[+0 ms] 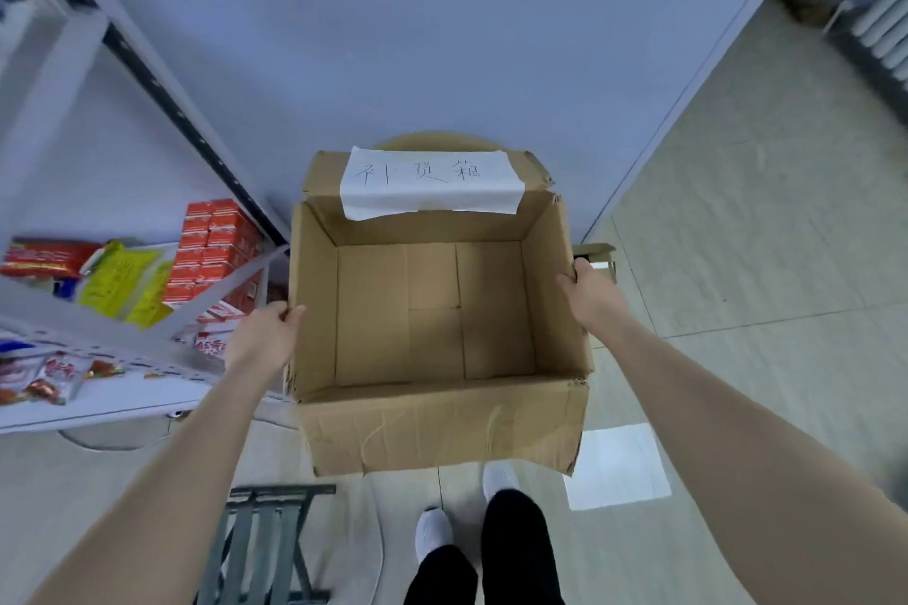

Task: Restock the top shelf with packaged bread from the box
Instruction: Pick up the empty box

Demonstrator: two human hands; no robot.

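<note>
Both forearms reach forward and down from the lower corners of the view, bare to the wrist, converging on an open cardboard box (432, 324) held between them. Left hand (265, 334) is clamped on the box's left wall, fingers curled over the top edge and the thumb hooked just inside the rim. Right hand (592, 292) grips the right wall the same way, knuckles outward, fingertips folded over the edge. Neither hand holds anything but the box.

Inside, only the bare cardboard floor with its flap seams shows; no packaged bread can be seen in it. A white paper label (430, 184) is taped over the far flap and bears three handwritten Chinese characters (they appear to read 补货箱).

To the left stands a white metal shelf (118, 339) carrying stacked red cartons (216, 251), yellow packets (123, 280) and a red wrapped pack (44, 258); the print on all of them is too blurred to read. More red-and-white snack bags (54, 378) lie on a lower level.

Below the box, two white shoes (432, 535) and dark trouser legs stand on pale floor tiles, beside a grey folding stool (265, 545).
</note>
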